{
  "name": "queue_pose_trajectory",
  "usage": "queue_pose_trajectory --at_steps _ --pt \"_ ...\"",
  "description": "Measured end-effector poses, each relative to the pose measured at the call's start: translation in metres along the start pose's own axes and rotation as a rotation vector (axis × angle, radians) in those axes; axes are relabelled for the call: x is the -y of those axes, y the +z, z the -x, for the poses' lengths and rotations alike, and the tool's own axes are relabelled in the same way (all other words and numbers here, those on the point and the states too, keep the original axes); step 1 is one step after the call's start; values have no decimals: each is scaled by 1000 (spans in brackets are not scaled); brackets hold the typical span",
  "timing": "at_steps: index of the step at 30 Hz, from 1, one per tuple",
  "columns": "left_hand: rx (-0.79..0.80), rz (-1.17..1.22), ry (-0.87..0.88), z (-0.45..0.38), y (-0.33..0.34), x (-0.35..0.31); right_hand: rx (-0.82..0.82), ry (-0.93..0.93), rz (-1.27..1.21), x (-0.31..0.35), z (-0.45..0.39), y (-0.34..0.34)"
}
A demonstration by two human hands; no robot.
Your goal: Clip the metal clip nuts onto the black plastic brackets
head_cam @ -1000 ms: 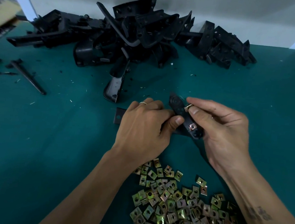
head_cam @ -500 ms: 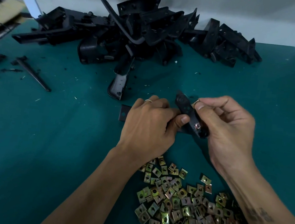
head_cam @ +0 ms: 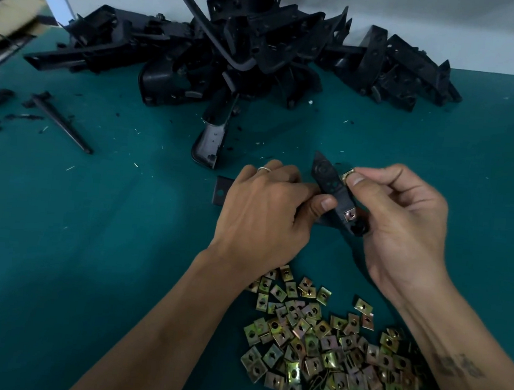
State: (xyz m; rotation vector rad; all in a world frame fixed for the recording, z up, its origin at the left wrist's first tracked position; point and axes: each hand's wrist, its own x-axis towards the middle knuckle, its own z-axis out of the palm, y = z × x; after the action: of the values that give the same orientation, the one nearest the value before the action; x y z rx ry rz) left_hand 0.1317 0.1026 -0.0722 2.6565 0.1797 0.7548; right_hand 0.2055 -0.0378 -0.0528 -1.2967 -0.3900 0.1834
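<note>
My left hand (head_cam: 267,208) grips a black plastic bracket (head_cam: 328,182) just above the green table, thumb pressed on its side. One metal clip nut (head_cam: 349,214) sits on the bracket's lower end. My right hand (head_cam: 402,220) pinches a second brass-coloured clip nut (head_cam: 347,174) between thumb and forefinger, right at the bracket's upper right edge. The bracket's far left end (head_cam: 220,191) pokes out past my left hand. A loose heap of clip nuts (head_cam: 329,347) lies in front of me, between my forearms.
A big pile of black plastic brackets (head_cam: 247,47) fills the back of the green table (head_cam: 90,242). One bracket (head_cam: 210,141) juts forward from it toward my hands. A thin black rod (head_cam: 63,125) and plastic scraps lie at the left.
My right hand has lifted its clip nut slightly up along the bracket's right edge. The left hand keeps its grip; the view has shifted a little.
</note>
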Motion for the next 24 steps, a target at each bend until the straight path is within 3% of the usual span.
queue_pose_trajectory --at_steps 19,24 --pt "-9 10 13 0 -1 0 -28 -183 209 -7 2 -2" --pt "8 -5 15 -1 -1 0 44 -188 299 -2 0 -4"
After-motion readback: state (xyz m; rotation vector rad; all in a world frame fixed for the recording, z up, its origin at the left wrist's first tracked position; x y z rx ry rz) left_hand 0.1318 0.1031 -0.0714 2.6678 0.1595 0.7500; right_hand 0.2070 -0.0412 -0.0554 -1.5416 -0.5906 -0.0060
